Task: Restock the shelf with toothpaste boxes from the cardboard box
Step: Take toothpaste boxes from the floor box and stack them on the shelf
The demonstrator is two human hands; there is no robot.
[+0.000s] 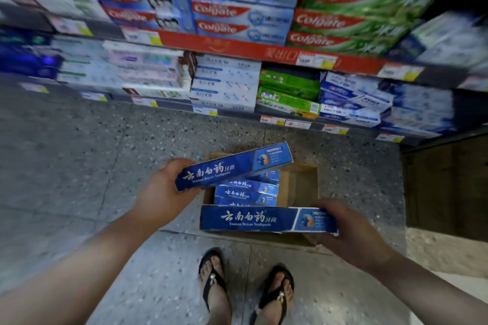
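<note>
Blue Yunnan Baiyao cartons fill both hands above the cardboard box (303, 182) on the terrazzo floor (79, 166). The left hand (161, 190) grips a tilted toothpaste box (233, 166) by its left end. The right hand (351, 232) curls round the right end of a level toothpaste box (264, 219). Spare boxes (248, 192) lie in the cardboard box's left half, before the stocked shelf (237, 47).

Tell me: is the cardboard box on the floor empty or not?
Not empty. Several blue toothpaste boxes lie stacked in the cardboard box; its right part shows bare cardboard.
</note>
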